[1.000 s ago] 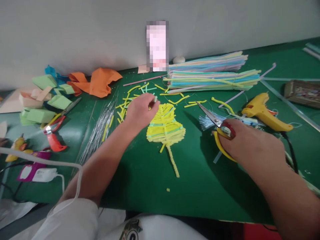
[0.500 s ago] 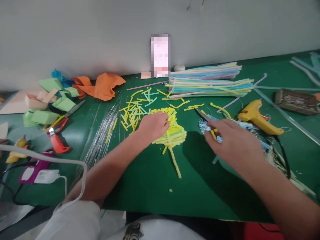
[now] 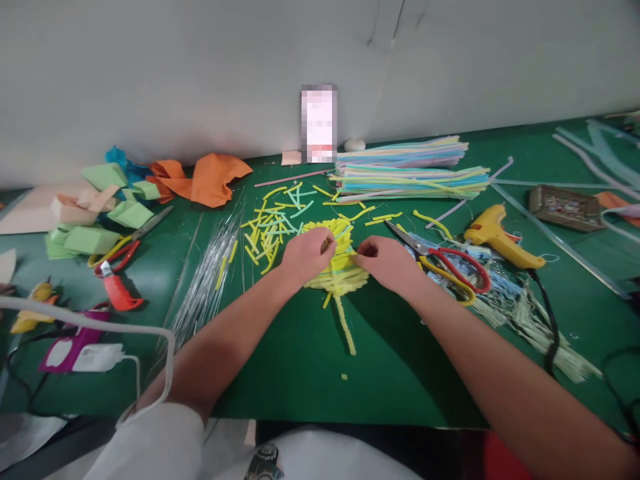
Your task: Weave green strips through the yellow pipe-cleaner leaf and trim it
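Observation:
A yellow leaf shape made of fuzzy pipe cleaners point(image 3: 333, 283), with a pale green strip across it and a long stem, lies on the green table. My left hand point(image 3: 309, 255) rests over its upper left part, fingers curled and closed against it. At the leaf's right edge, my right hand point(image 3: 387, 261) has thumb and fingertips pinched on a yellow pipe-cleaner piece. Scissors point(image 3: 440, 263) with red and yellow handles lie right of that hand. Short cut pipe-cleaner pieces point(image 3: 270, 230), yellow and mint, are scattered left of the leaf.
Bundles of pastel pipe cleaners point(image 3: 410, 181) lie at the back below a propped phone point(image 3: 319, 127). A yellow glue gun point(image 3: 500, 237) and tassel-like fringe point(image 3: 525, 313) are to the right. Thin wires point(image 3: 207, 273), orange paper point(image 3: 215, 179) and other scissors point(image 3: 145, 230) lie left.
My right hand has let go of the scissors, now lying on the table, and has moved left to the leaf's right edge. My left hand stays at the leaf.

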